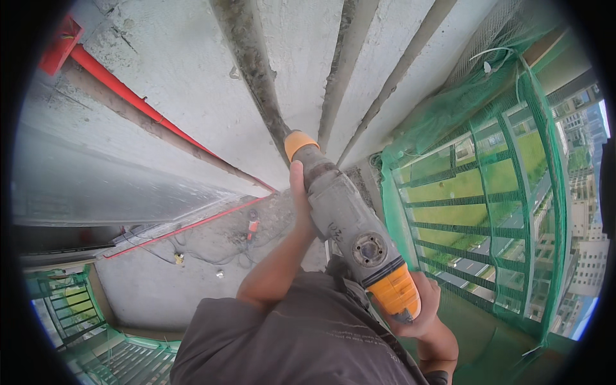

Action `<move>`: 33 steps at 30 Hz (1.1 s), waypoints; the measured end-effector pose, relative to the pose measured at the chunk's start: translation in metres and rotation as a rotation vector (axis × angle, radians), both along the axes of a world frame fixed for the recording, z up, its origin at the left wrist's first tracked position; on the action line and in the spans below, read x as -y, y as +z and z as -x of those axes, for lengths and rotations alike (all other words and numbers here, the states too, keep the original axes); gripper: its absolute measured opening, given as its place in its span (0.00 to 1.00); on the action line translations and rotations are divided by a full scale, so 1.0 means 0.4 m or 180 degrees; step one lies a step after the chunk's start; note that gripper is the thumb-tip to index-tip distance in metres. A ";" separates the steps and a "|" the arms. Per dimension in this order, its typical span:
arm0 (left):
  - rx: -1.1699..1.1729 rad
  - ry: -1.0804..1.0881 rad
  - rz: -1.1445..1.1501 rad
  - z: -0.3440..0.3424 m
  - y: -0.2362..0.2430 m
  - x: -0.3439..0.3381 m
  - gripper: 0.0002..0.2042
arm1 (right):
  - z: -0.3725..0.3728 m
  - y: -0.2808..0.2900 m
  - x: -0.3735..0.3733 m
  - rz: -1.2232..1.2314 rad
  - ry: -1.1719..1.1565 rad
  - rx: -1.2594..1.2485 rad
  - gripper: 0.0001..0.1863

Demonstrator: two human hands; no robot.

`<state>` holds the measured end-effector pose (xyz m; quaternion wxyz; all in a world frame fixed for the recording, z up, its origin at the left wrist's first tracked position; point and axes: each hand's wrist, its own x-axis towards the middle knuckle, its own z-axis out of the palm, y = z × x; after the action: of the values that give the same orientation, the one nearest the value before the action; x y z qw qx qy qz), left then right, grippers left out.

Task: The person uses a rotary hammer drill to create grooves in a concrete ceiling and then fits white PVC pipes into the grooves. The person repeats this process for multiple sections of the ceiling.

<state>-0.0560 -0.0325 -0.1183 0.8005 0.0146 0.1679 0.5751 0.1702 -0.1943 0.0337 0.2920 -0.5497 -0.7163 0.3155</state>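
Both my hands hold a large grey and orange rotary hammer (343, 208), which points up and away toward the pale concrete wall. My left hand (303, 204) grips the front part of its body, thumb along the side; its other fingers are hidden by the tool. At the rear, my right hand (421, 309) is closed around the handle end by the orange housing. The orange collar (299, 144) at the front meets the lower part of a rough groove (251, 67) cut in the wall. Any bit is hard to make out there.
Two more grooves (346, 67) run down the wall to the right. Red pipe (125, 93) lies in a channel at left. A red power tool (252, 226) and loose cables (215, 260) lie on the concrete floor. Green netting (545, 192) covers a railing at right, with buildings far below.
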 end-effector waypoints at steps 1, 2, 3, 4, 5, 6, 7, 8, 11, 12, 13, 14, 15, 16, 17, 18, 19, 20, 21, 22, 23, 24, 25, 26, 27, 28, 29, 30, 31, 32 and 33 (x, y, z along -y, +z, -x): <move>0.0114 0.0030 -0.0229 -0.001 -0.005 -0.013 0.34 | 0.004 0.013 -0.027 0.0073 0.0066 -0.0032 0.27; 0.0227 0.0054 -0.0457 -0.001 -0.019 -0.027 0.34 | 0.011 0.031 -0.058 0.0147 0.0128 -0.0064 0.27; 0.0363 0.0110 -0.0695 0.003 -0.031 -0.049 0.34 | 0.020 0.058 -0.095 0.0214 0.0220 -0.0068 0.26; 0.0302 0.0300 -0.0352 0.000 -0.044 -0.065 0.36 | 0.026 0.086 -0.116 0.0164 0.0316 -0.0028 0.24; 0.0242 0.0482 -0.0007 -0.010 -0.056 -0.086 0.38 | 0.028 0.110 -0.140 0.0248 0.0353 -0.0089 0.23; 0.0186 0.0614 0.0323 -0.020 -0.060 -0.101 0.40 | 0.029 0.137 -0.163 0.0315 0.0342 -0.0149 0.22; 0.0249 0.0660 0.0270 -0.020 -0.057 -0.109 0.39 | 0.031 0.154 -0.200 0.0350 0.0350 -0.0230 0.22; 0.0292 0.0697 0.0243 -0.019 -0.060 -0.102 0.38 | 0.050 0.161 -0.262 0.0455 0.0372 -0.0048 0.22; 0.0453 0.0756 0.0147 -0.018 -0.060 -0.081 0.36 | 0.104 0.170 -0.363 0.0719 0.0376 0.0304 0.22; 0.0534 0.0863 0.0010 -0.013 -0.050 -0.114 0.35 | 0.103 0.158 -0.358 0.0677 0.0458 0.0303 0.22; 0.0459 0.0853 0.0087 -0.010 -0.066 -0.103 0.34 | 0.101 0.130 -0.335 0.0733 0.0483 0.0302 0.22; 0.0387 0.0804 0.0167 -0.015 -0.084 -0.095 0.33 | 0.079 0.094 -0.288 0.0767 0.0348 -0.0046 0.22; 0.0145 0.0670 0.0384 -0.024 -0.091 -0.065 0.33 | 0.054 0.058 -0.234 0.0789 0.0174 -0.0186 0.21; -0.0105 0.0527 0.0555 -0.030 -0.078 -0.044 0.34 | 0.030 0.021 -0.183 0.0765 -0.0005 -0.0338 0.21; -0.0382 0.0369 0.0708 -0.033 -0.059 -0.028 0.34 | 0.001 -0.023 -0.126 0.0596 -0.0095 -0.0427 0.22; -0.0653 0.0200 0.0733 -0.043 -0.040 -0.011 0.33 | -0.019 -0.054 -0.076 0.0435 -0.0212 -0.0517 0.23; -0.0998 0.0295 0.0704 -0.030 -0.069 0.013 0.33 | -0.022 -0.069 -0.045 0.0512 -0.0260 -0.0572 0.22; -0.1344 0.0370 0.0671 -0.016 -0.111 0.033 0.32 | -0.024 -0.075 -0.021 0.0591 -0.0322 -0.0625 0.21; -0.1605 0.0366 0.0622 -0.008 -0.119 0.047 0.32 | -0.020 -0.083 0.005 0.0667 -0.0450 -0.0675 0.21; -0.1858 0.0381 0.0588 0.001 -0.130 0.063 0.32 | -0.015 -0.089 0.028 0.0686 -0.0562 -0.0730 0.20; -0.2116 0.0373 0.0547 0.010 -0.138 0.074 0.32 | -0.008 -0.094 0.048 0.0705 -0.0690 -0.0785 0.20; -0.2544 0.0408 0.0398 0.020 -0.122 0.080 0.33 | -0.001 -0.104 0.063 0.0722 -0.0798 -0.0838 0.19; -0.2694 0.0410 0.0368 0.031 -0.117 0.085 0.33 | 0.012 -0.118 0.072 0.0753 -0.0946 -0.1134 0.19; -0.2835 0.0424 0.0331 0.038 -0.111 0.085 0.34 | 0.025 -0.129 0.078 0.0763 -0.1099 -0.1422 0.18; -0.2703 0.0423 0.0429 0.047 -0.111 0.086 0.35 | 0.038 -0.139 0.082 0.0770 -0.1260 -0.1710 0.17; -0.2573 0.0421 0.0527 0.056 -0.108 0.087 0.36 | 0.045 -0.142 0.075 0.0741 -0.1020 -0.1284 0.17; -0.2361 0.0359 0.0730 0.080 -0.092 0.091 0.33 | 0.049 -0.132 0.056 0.0696 -0.0712 -0.0847 0.17; -0.2123 0.0298 0.0922 0.109 -0.073 0.091 0.31 | 0.057 -0.129 0.050 0.0633 -0.0406 -0.0391 0.18; -0.1877 0.0151 0.1084 0.111 -0.049 0.072 0.29 | 0.074 -0.141 0.057 0.0663 -0.0446 -0.0754 0.20; -0.1692 0.0121 0.1131 0.100 -0.014 0.061 0.32 | 0.100 -0.165 0.066 0.0684 -0.0475 -0.1117 0.23; -0.1815 0.0093 0.1015 0.110 -0.029 0.051 0.31 | 0.126 -0.190 0.080 0.0520 -0.0607 -0.1307 0.24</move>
<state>-0.0999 -0.0530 -0.1299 0.7052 0.0471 0.4735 0.5257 0.1198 -0.2262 -0.0423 0.4146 -0.5609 -0.5588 0.4486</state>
